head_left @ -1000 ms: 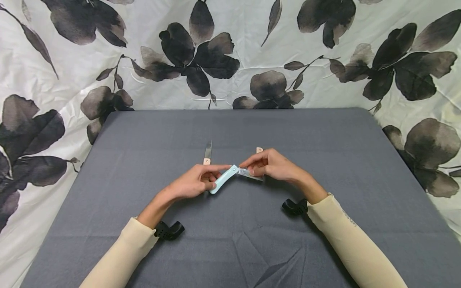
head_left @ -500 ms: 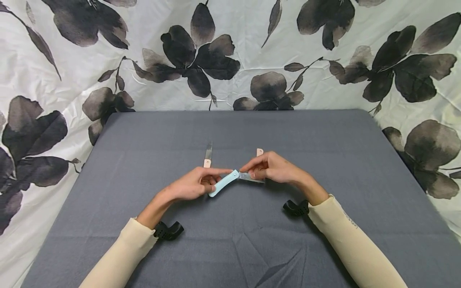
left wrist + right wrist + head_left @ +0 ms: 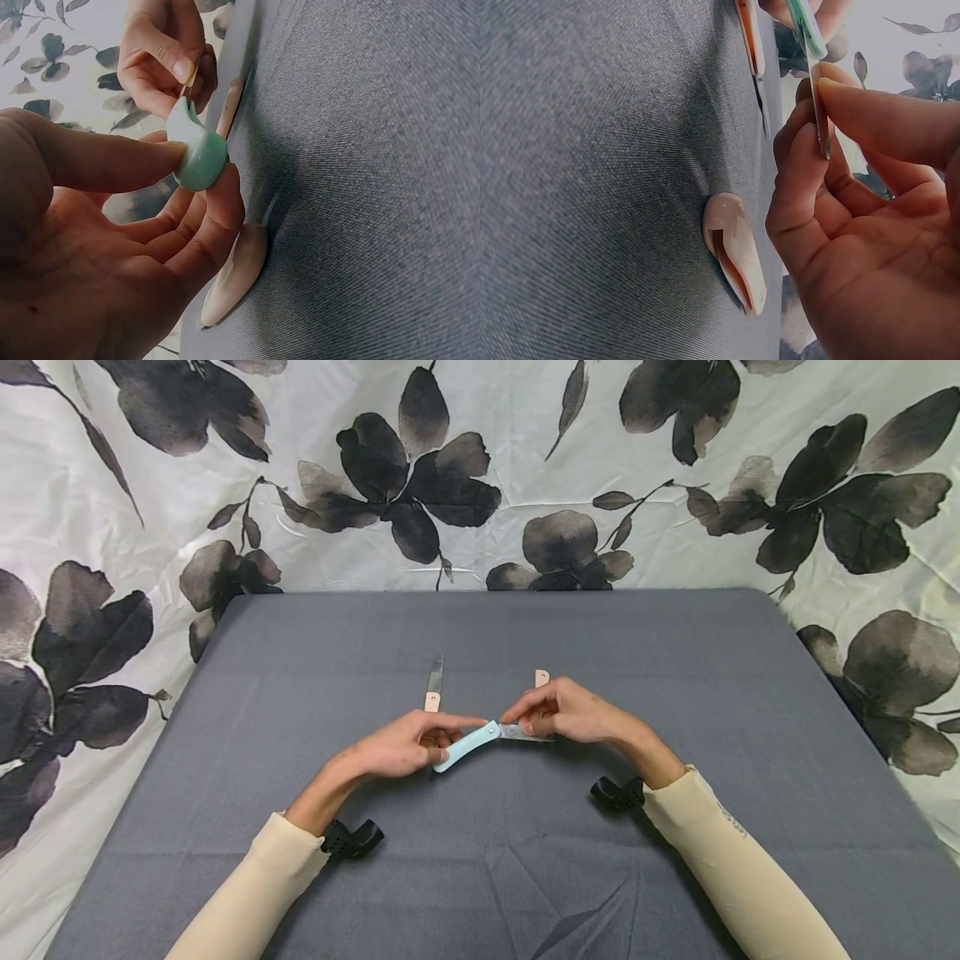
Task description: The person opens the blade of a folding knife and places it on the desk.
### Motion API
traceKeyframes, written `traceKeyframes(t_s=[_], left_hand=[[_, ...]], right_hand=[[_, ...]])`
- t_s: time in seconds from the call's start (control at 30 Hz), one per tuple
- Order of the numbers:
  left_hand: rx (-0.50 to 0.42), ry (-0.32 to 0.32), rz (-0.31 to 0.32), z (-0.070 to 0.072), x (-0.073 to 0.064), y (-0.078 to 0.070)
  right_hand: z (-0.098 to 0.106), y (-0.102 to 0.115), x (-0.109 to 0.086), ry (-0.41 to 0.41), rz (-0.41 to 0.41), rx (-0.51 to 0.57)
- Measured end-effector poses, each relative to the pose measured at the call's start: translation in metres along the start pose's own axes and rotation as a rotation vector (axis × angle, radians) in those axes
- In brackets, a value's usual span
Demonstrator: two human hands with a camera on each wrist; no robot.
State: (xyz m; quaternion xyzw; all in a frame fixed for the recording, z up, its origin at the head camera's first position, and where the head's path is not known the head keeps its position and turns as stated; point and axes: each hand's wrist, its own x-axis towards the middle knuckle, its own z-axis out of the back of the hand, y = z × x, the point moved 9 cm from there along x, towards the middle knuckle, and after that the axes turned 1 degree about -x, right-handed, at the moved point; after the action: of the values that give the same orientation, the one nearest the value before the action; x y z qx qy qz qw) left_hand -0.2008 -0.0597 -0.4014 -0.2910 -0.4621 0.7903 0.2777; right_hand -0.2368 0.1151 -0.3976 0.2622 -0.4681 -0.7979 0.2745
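Between both hands, above the table, is a folding knife with a mint-green handle [image 3: 467,747] and a shiny blade [image 3: 519,732] swung partway out. My left hand [image 3: 397,745] pinches the handle between thumb and fingers, its index finger reaching along toward the pivot. The blade is pinched by my right hand [image 3: 573,710], thumb on one face and fingers on the other [image 3: 819,112]. Behind the left hand lies a pink-handled folding knife [image 3: 432,701] with its blade out. Past the right hand, a second pink handle [image 3: 542,677] is partly hidden; the right wrist view shows it folded [image 3: 735,251].
Grey cloth covers the table [image 3: 480,877], with creases near the front. A white curtain with dark flowers [image 3: 555,477] hangs behind the table's far edge. Each wrist wears a black camera mount, one on the left [image 3: 352,841] and one on the right [image 3: 617,793].
The angle between handle and blade has widened, the handle turning flatter. Both hands keep their hold and appear slightly lower in the head view.
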Motion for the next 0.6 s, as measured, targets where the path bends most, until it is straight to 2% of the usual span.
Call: traceKeyframes(t_s=[0.4, 0.6], left_hand=[[-0.020, 0.073, 0.016, -0.0019, -0.0006, 0.0002], [-0.001, 0.088, 0.027, -0.0011, -0.0006, -0.0001]], right_hand=[[-0.0037, 0.0020, 0.0014, 0.051, 0.011, -0.001], [-0.0047, 0.0037, 0.0027, 0.075, 0.014, -0.002]])
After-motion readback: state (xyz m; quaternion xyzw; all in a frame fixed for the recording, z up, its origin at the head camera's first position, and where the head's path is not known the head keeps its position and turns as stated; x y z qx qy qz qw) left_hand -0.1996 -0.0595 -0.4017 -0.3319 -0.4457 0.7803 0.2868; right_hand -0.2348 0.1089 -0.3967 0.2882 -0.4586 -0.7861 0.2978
